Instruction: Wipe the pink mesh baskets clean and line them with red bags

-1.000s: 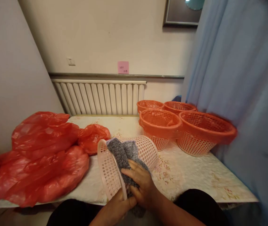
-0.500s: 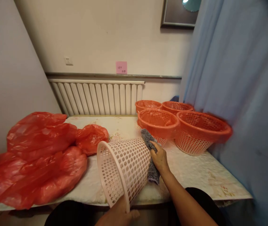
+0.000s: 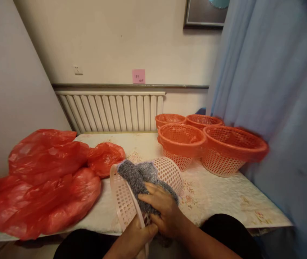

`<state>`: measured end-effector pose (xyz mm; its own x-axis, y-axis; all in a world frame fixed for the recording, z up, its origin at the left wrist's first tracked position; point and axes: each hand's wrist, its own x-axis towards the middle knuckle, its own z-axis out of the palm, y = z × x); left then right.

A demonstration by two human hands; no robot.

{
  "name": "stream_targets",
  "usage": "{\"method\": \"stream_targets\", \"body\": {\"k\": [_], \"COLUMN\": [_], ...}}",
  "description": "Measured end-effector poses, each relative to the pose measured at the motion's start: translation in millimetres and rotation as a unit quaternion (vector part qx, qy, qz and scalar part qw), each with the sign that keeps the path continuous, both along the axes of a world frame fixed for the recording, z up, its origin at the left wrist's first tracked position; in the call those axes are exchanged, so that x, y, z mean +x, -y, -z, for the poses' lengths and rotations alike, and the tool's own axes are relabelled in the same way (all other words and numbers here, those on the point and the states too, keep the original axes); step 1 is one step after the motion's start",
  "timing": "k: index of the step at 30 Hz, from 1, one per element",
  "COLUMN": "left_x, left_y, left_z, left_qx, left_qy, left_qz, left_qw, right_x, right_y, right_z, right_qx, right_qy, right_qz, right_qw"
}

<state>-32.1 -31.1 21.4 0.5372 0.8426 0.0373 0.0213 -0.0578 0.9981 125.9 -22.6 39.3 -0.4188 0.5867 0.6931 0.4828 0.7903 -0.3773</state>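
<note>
A pale pink perforated basket (image 3: 169, 172) lies on its side at the table's front edge, its mouth turned to the left. My left hand (image 3: 135, 235) grips its rim near the bottom, with the thumb outside and the fingers partly hidden inside. A grey fuzzy cloth (image 3: 134, 180) is draped over the basket's side and reaches the rim. Pressed on the cloth is my right hand (image 3: 165, 210), its fingers pointing left, close to my left hand.
Several baskets lined with red bags (image 3: 181, 138) stand at the table's back right. Crumpled red plastic bags (image 3: 48, 180) cover the left side. A blue curtain (image 3: 277, 108) hangs at right; a radiator (image 3: 115, 111) is behind.
My right hand and the cloth have moved left and down, from the basket's base end to its side near the rim. My left hand still holds the rim.
</note>
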Motion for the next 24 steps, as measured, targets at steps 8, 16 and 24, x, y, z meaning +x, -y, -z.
{"method": "stream_targets", "body": {"k": [8, 16, 24], "left_x": [-7.2, -18.7, -20.4], "left_y": [8.7, 2.7, 1.2], "left_z": [28.4, 46.7, 43.0], "left_qx": [-0.033, -0.013, 0.006], "left_qy": [-0.022, -0.081, -0.053], "left_qz": [0.038, 0.05, 0.075], "left_qw": [0.999, 0.995, 0.996], "right_x": [46.7, 85.3, 6.7], "right_y": [-57.5, -87.4, -14.0], "right_z": [16.2, 37.0, 8.1], "right_qx": [-0.074, -0.104, -0.007], "right_qy": [-0.085, -0.139, -0.022], "right_qz": [0.181, 0.346, 0.124], "right_qw": [0.977, 0.922, 0.992]}}
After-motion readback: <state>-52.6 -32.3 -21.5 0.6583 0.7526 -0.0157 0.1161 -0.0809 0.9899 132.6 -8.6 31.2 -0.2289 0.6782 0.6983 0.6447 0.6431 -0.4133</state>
